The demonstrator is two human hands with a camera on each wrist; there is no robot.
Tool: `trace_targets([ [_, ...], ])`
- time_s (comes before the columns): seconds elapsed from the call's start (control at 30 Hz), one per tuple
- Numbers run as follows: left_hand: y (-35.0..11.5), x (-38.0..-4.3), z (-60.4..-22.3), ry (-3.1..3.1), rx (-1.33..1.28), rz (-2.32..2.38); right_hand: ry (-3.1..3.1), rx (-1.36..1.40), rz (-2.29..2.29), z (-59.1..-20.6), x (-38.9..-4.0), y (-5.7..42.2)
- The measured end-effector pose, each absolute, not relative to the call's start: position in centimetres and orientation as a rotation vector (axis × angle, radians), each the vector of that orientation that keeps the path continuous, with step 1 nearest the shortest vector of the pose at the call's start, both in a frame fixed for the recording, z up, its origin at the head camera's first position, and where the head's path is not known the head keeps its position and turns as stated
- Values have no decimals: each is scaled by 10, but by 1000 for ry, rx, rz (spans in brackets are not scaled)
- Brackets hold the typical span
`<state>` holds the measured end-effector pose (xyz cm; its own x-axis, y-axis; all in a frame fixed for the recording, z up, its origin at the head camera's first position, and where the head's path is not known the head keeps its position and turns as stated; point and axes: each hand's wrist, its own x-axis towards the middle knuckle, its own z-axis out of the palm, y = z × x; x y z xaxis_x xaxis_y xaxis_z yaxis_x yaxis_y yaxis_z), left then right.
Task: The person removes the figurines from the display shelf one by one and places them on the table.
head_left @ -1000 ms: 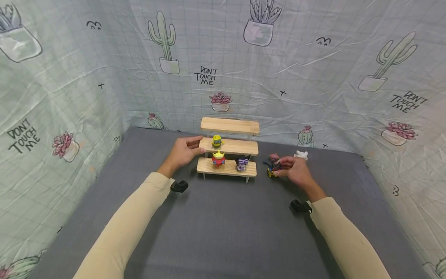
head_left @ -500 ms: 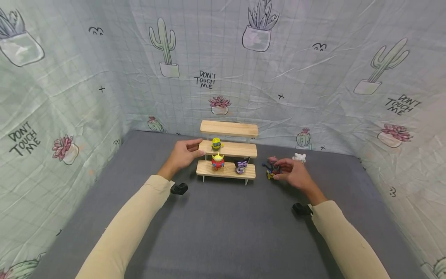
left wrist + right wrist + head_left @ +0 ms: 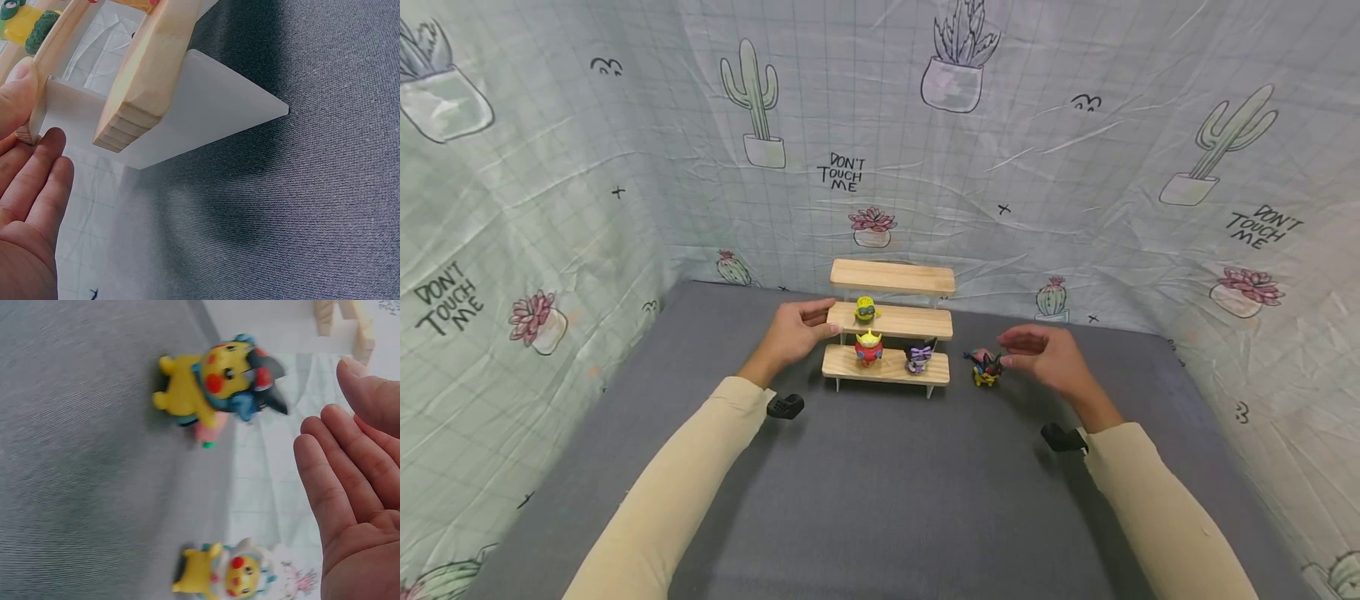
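Observation:
In the head view my left hand [image 3: 792,335] pinches the left end of the middle board of a three-step wooden display stand [image 3: 917,320]; the left wrist view shows the thumb above that board and fingers under it. My right hand [image 3: 1051,360] holds nothing, its fingers extended just right of a yellow figurine with a dark hat [image 3: 987,372]. This figurine stands upright on the cloth; in the right wrist view a gap separates it from the fingertips. Partly hidden behind it is a pink figurine [image 3: 209,429]. A yellow figurine with a white hood [image 3: 234,575] stands farther off.
On the middle board stands a yellow goggled figurine [image 3: 865,310]. The lowest board carries a red figurine with a yellow head [image 3: 868,350] and a purple-and-black figurine [image 3: 918,358]. Grey cloth [image 3: 880,483] covers the table. A cactus-printed curtain [image 3: 880,117] encloses the back and sides.
My right hand has let go of the dark-hatted figurine and drawn slightly right, its fingers straighter. In the head view it now covers the white figurine. The left hand keeps its hold.

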<state>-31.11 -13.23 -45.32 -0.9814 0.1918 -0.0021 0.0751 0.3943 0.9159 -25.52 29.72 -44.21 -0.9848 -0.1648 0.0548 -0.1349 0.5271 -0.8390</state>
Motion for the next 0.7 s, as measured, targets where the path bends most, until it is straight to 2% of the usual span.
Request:
trace_targets([
  [0.3, -133, -310, -452, 2510, 247, 1681, 2695, -283, -1466, -418, -257, 283],
  [0.7, -134, -310, -452, 2506, 247, 1666, 2628, -435, -1504, -398, -267, 237],
])
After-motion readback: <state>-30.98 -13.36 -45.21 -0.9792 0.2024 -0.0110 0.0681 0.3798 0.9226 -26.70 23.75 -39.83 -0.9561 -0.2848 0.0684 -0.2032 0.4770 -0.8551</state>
